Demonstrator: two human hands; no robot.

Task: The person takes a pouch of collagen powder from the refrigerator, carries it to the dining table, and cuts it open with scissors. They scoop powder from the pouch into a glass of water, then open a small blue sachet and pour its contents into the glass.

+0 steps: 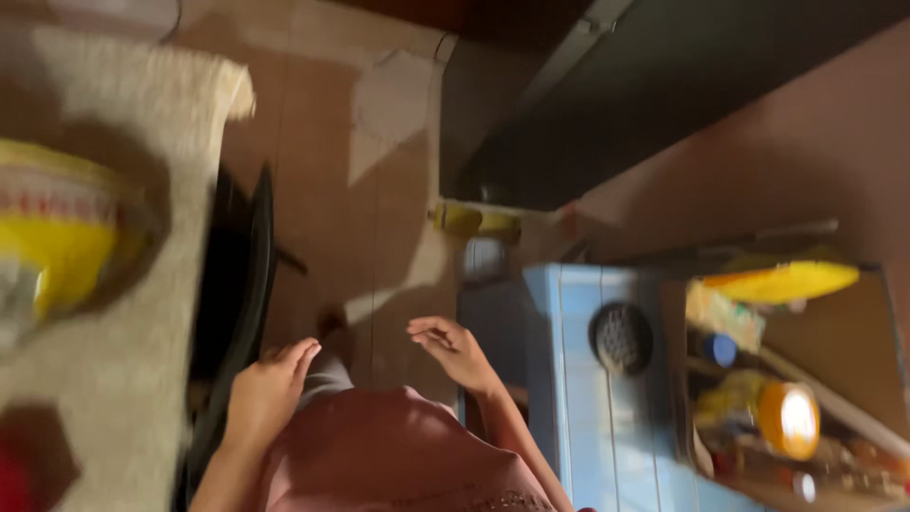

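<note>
The view looks straight down and is blurred. My left hand (pixel 268 387) hangs near my pink garment (pixel 398 453), fingers loosely apart, holding nothing, close to the dark edge of a black chair (pixel 237 275). My right hand (pixel 453 349) is raised over the tiled floor (pixel 322 190) with its fingers spread and empty, just left of a blue wooden cabinet (pixel 569 379).
A cream cloth-covered surface (pixel 114 313) on the left bears a yellow bowl (pixel 57 246). The blue cabinet's shelves hold a yellow item (pixel 782 280) and an orange-lidded jar (pixel 791 417). A yellow bottle (pixel 474 221) lies on the floor by a dark wall panel (pixel 664 85).
</note>
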